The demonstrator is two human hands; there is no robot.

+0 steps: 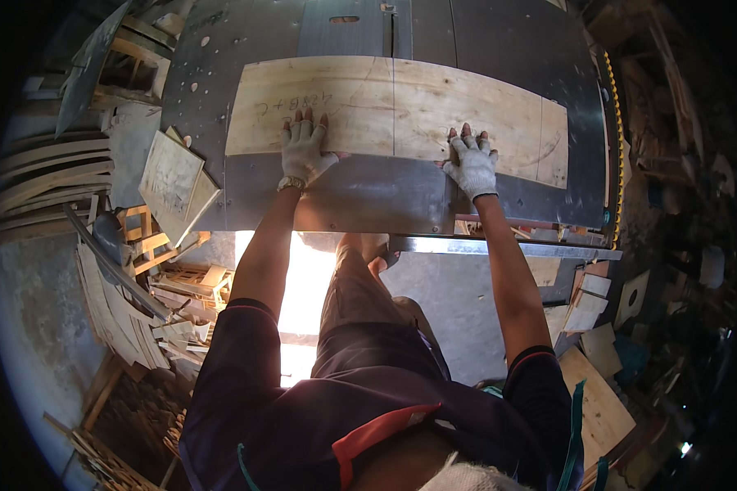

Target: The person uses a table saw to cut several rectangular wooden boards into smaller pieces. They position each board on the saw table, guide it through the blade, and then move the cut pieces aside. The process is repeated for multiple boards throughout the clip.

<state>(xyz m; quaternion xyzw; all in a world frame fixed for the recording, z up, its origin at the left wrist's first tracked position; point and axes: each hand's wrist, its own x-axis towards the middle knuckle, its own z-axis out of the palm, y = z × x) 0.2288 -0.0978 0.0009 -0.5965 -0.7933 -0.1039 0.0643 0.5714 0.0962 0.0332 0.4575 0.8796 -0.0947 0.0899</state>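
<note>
- My dark-sleeved forearms are reaching out from the lower edge toward the saw table [368,200].
- Left hand [305,151], gloved, is lying flat with fingers spread on the plywood panel [401,106]; right hand [472,162] likewise at its near edge.
- The panel is resting across the table, straddling the blade slot [392,33].
- Step, as I judge it: feeding a cut. Next move is needing even forward pressure, fingers kept off the blade line.

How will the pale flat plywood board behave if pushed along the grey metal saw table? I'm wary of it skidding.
The pale flat plywood board probably stays stiff: it lies flat under the left hand and right hand. It likely slides easily on the smooth grey metal saw table. Being wide and flat, it shouldn't tip.
</note>
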